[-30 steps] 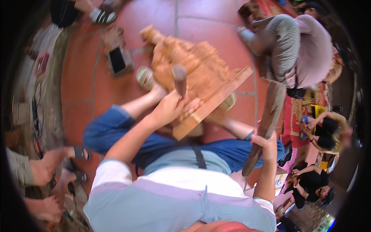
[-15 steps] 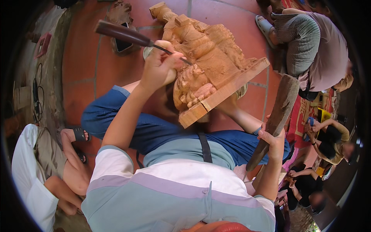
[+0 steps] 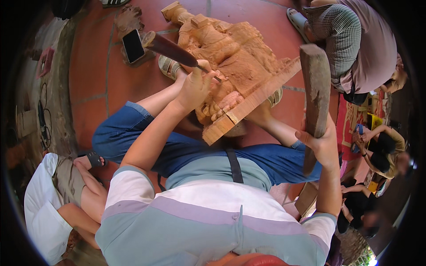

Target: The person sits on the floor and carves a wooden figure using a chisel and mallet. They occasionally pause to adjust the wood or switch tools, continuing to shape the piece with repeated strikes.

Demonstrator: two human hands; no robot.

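A carved wooden figure (image 3: pixel 242 57) with a thick flat base lies tilted on the floor in front of my crossed legs. My left hand (image 3: pixel 196 86) is closed round the metal shank of a chisel (image 3: pixel 171 49), whose dark brown handle points up and to the left. The chisel's tip meets the carving near its base, by a cluster of rounded shapes. Over my right knee, my right hand (image 3: pixel 320 141) grips a worn wooden mallet (image 3: pixel 316 84), a long flat club held upright. Its upper end stands clear of the chisel.
A phone (image 3: pixel 133 45) lies on a rough wood piece (image 3: pixel 128 20) at the far left on the tiled floor (image 3: pixel 88 80). One person (image 3: pixel 355 48) sits close at the far right, another (image 3: pixel 49 208) at the near left. Other people sit farther right by a red mat (image 3: pixel 350 119).
The mallet has risen and turned more upright in my right hand, which has moved right. My left hand and the chisel have shifted right and down, with the handle steeper.
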